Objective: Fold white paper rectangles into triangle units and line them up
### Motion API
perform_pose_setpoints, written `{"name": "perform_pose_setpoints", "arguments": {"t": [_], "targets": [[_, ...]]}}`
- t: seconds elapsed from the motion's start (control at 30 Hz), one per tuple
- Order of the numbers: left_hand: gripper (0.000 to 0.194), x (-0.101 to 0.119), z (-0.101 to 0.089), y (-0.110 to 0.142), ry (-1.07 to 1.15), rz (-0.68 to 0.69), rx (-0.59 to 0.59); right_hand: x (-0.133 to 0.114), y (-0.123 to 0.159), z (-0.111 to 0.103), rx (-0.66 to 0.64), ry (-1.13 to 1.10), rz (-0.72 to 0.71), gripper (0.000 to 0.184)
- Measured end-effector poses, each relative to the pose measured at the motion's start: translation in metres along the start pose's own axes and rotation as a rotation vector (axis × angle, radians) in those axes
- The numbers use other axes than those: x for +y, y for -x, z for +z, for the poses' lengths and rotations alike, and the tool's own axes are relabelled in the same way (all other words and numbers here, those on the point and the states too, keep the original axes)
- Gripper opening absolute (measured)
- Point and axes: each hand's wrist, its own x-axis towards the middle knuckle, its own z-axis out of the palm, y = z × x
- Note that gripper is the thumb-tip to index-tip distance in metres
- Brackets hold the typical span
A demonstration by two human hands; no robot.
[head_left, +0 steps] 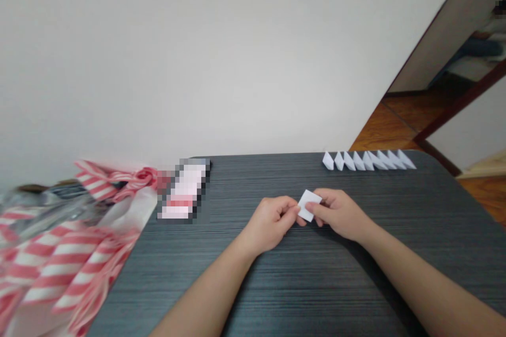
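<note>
Between my two hands, above the middle of the dark table [221,263], is a small white piece of folded paper [309,201], held tilted with one corner up. My left hand [275,221] pinches its left corner between thumb and fingers. On the other side my right hand [336,210] grips it, the thumb lying across its face and the fingers behind. The paper's back and the fingertips behind it are hidden. Farther off, near the back right edge, several folded white paper pieces [358,160] stand in a slanting row.
A blurred-out flat rectangular object [184,189] lies at the table's back left. Red-and-white striped cloth bundles [67,258] are heaped beside the left edge. Behind the table rises a white wall [221,52]. At right, a wooden floor [399,121] and part of a person [478,47] show.
</note>
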Motion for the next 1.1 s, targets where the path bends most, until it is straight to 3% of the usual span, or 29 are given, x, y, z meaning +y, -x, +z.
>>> {"name": "perform_pose_setpoints", "arguments": {"t": [0.67, 0.9, 1.1], "targets": [[0.031, 0.000, 0.001, -0.001, 0.053, 0.022, -0.071, -0.009, 0.000, 0.004, -0.014, 0.105, -0.029, 0.020], [0.030, 0.002, 0.000, 0.000, 0.019, 0.005, -0.007, 0.000, 0.000, 0.003, -0.018, 0.007, -0.027, 0.020], [0.030, 0.002, -0.001, -0.002, 0.077, -0.029, -0.024, 0.001, 0.001, 0.001, -0.007, 0.008, -0.057, 0.022]]}}
